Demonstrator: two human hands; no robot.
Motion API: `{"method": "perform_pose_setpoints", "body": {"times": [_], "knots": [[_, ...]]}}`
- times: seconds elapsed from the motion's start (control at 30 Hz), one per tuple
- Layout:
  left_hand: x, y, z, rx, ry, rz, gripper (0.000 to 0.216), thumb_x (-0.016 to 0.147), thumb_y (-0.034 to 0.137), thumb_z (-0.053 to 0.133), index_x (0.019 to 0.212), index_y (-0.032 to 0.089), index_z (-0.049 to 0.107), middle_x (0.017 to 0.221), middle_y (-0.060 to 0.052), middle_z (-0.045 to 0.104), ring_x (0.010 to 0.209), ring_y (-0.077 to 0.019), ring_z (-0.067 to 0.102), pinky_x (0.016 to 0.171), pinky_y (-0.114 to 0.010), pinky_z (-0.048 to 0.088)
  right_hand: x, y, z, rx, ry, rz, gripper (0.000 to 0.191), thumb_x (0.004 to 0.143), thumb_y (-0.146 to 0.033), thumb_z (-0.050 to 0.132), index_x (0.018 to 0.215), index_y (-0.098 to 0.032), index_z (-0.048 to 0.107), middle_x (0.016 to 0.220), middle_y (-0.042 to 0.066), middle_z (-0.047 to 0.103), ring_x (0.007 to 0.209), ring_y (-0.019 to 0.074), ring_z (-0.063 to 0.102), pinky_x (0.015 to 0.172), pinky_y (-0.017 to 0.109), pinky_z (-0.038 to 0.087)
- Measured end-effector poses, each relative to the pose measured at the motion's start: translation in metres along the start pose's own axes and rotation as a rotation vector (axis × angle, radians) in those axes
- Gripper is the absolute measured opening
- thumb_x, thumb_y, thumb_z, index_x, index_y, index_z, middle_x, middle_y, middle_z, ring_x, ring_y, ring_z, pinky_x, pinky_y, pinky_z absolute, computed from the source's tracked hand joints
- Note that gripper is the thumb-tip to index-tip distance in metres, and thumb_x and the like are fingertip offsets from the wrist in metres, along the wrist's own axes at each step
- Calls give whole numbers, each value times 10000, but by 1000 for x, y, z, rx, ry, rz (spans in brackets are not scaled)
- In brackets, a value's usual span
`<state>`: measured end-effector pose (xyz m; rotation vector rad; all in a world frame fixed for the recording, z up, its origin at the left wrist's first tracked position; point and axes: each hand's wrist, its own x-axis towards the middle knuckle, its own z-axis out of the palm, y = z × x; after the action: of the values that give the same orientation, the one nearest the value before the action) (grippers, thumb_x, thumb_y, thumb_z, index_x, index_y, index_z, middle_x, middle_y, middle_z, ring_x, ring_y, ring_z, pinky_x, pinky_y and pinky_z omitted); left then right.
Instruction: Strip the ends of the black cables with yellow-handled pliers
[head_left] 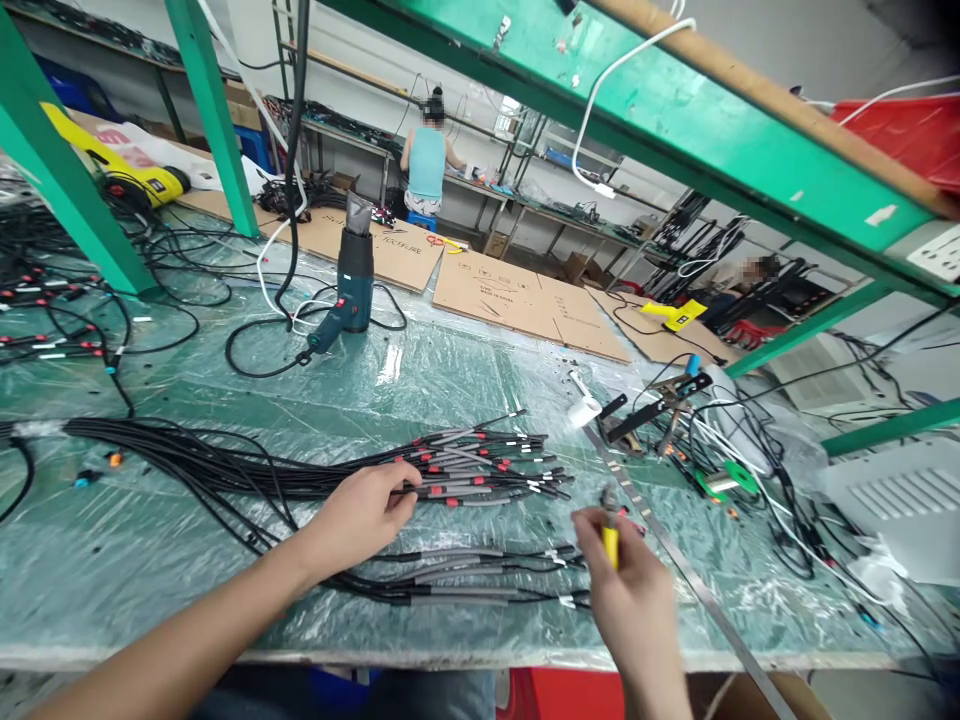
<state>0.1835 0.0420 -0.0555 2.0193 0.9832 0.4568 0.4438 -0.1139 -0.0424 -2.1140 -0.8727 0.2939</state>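
A bundle of thin black cables runs in from the left and fans out across the bench. Its ends carry grey sleeves, red bands and small white tags. My left hand is closed at the near edge of this fan, thumb and fingers pinched on a cable. Nearer to me lies a second group of grey-sleeved cables, split off from the bundle. Just past their tips, my right hand is wrapped round yellow-handled pliers, jaws pointing up and away from me. The jaws look blurred.
A heat gun stands upright behind the cables. A metal ruler strip slants along the right, near a clamp stand, a white tape roll and tangled wires. Green posts frame the bench. A person sits far back.
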Motion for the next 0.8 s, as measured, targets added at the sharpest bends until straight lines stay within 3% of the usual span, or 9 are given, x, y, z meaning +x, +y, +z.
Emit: {"method": "perform_pose_setpoints", "body": {"times": [0.1,0.17,0.23,0.33,0.4,0.53,0.63,0.7,0.8], "knots": [[-9,11,-14,-128,-45,-14,225,894,305,524,916,205,724,829,-27,669,640,-161,534,586,-247,354,18,11,26,125,-240,222,185,946,-301,591,866,-145,650,819,15,675,644,123,621,564,255,517],[-16,16,-22,-218,-41,-45,266,900,348,515,892,187,727,807,-25,643,611,-144,480,555,-238,324,31,19,37,193,-305,365,159,935,-283,612,876,-139,647,843,18,679,664,121,637,579,256,530],[-22,17,-31,-306,-16,-93,316,902,404,503,902,165,710,673,9,540,547,-122,380,508,-231,273,44,23,39,255,-260,468,163,936,-298,614,914,-138,635,870,17,669,697,124,642,614,270,542],[-35,16,-43,-404,28,-157,405,910,478,456,930,143,683,555,71,308,501,-105,244,467,-224,204,54,18,33,353,-56,518,183,936,-329,595,919,-147,603,865,13,640,682,123,613,591,263,516],[-44,15,-51,-518,65,-186,418,903,495,471,933,133,679,539,85,264,496,-99,221,466,-222,191,50,4,31,465,-4,485,212,853,-340,665,888,-144,592,867,31,652,682,137,613,580,264,501],[-62,19,-60,-842,154,-182,354,861,463,605,887,122,698,503,92,318,485,-78,228,489,-225,183,8,-49,42,698,-58,302,515,585,-475,828,961,-167,657,866,47,705,679,162,590,617,279,503],[-73,27,-59,-876,213,-161,360,843,484,637,856,130,701,498,91,319,486,-74,218,489,-226,174,-35,-98,57,790,-210,111,494,680,-509,788,1036,-180,691,918,80,720,733,190,604,705,320,510],[-80,33,-55,-860,237,-161,387,827,517,645,864,137,705,499,89,314,487,-78,212,480,-226,166,-56,-125,66,775,-242,-32,420,766,-514,731,1036,-194,701,929,82,717,739,189,600,717,323,501],[-90,41,-47,-799,250,-148,399,815,534,651,874,145,715,524,77,331,495,-81,230,468,-221,172,-71,-149,77,747,-261,-104,298,803,-479,719,903,-199,712,726,30,660,674,166,554,646,279,460]]}}
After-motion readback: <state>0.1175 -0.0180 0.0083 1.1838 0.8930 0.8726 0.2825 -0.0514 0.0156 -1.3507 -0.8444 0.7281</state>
